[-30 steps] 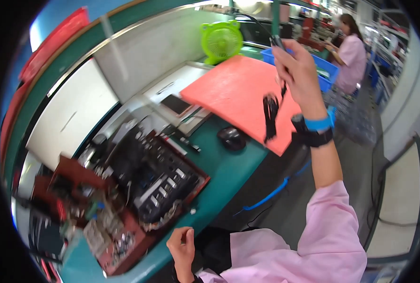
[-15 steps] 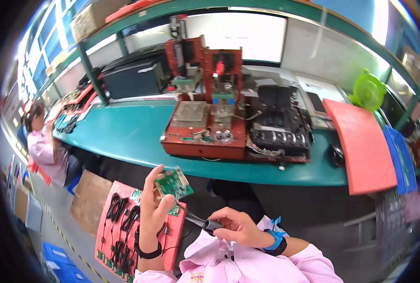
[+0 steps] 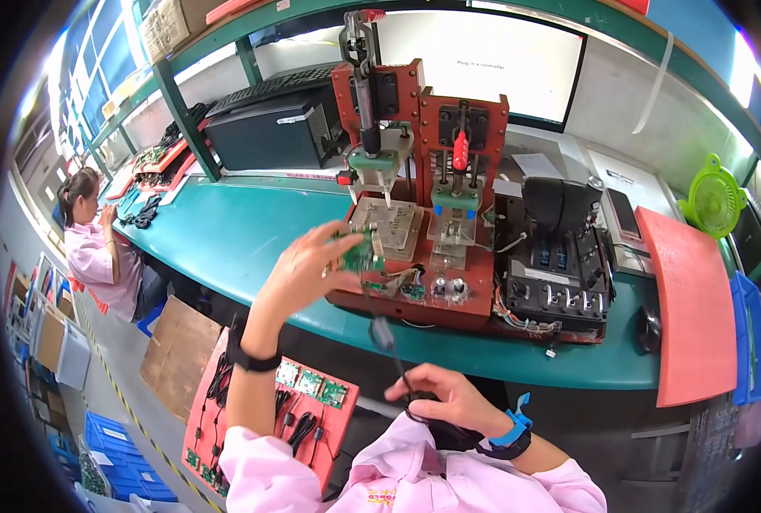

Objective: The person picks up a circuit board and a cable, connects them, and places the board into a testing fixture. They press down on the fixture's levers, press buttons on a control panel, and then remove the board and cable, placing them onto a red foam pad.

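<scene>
My left hand (image 3: pixel 299 269) grips a green circuit board (image 3: pixel 367 252) by its edge, over the front left of a red test fixture (image 3: pixel 474 297). A black cable (image 3: pixel 396 357) with a thick cylindrical sleeve (image 3: pixel 382 333) hangs from the board, blurred in part. Lower down, in front of my body, my right hand (image 3: pixel 456 403) is closed around the cable. Two toggle clamps stand on the fixture; one has a red handle (image 3: pixel 460 150), and a clear plate (image 3: pixel 393 224) lies under the other.
Below my left forearm is a pink foam sheet (image 3: pixel 339 419) with boards and coiled cables. Right of the fixture sits a black control panel (image 3: pixel 556 295), then a mouse (image 3: pixel 648 329) and another pink sheet (image 3: pixel 688 316). A monitor (image 3: pixel 517 64) stands behind. A person (image 3: pixel 98 256) sits far left.
My left hand has carried the board up and forward from above the foam sheet to the fixture. The cable stretches out between my hands; my right hand has moved slightly right.
</scene>
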Motion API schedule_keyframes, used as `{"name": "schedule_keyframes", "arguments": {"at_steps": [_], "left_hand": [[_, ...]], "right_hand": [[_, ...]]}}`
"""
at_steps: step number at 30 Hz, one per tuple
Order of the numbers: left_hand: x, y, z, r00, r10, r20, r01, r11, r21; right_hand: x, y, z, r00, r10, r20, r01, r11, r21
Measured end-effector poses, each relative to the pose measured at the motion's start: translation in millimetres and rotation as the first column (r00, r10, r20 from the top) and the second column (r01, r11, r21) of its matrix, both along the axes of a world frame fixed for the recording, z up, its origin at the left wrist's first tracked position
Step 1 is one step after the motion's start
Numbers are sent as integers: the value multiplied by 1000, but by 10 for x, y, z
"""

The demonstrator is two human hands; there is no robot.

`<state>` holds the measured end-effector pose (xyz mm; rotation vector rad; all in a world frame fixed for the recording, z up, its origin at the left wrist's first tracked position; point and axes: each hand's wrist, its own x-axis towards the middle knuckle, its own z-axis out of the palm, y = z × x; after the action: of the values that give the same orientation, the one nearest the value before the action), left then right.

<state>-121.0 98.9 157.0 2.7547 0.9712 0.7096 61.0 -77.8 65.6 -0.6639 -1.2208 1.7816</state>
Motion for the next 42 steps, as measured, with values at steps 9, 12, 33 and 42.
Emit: {"name": "schedule_keyframes", "arguments": {"at_steps": [9, 12, 33, 42], "left_hand": [[223, 933, -88, 983, -167, 82, 186, 909, -372], [203, 1067, -214, 947, -308, 90, 321, 903, -286], [335, 584, 1054, 716, -176, 675, 53, 979, 199], [1046, 1560, 2166, 618, 43, 785, 380, 858, -346]], "right_hand": [[-231, 410, -85, 955, -40, -293, 34, 999, -27], [-303, 448, -155, 949, -18, -315, 10, 1000, -27], [-193, 366, -765, 984, 143, 104, -123, 977, -177], [-24, 461, -414, 828, 102, 552, -215, 966, 143]]}}
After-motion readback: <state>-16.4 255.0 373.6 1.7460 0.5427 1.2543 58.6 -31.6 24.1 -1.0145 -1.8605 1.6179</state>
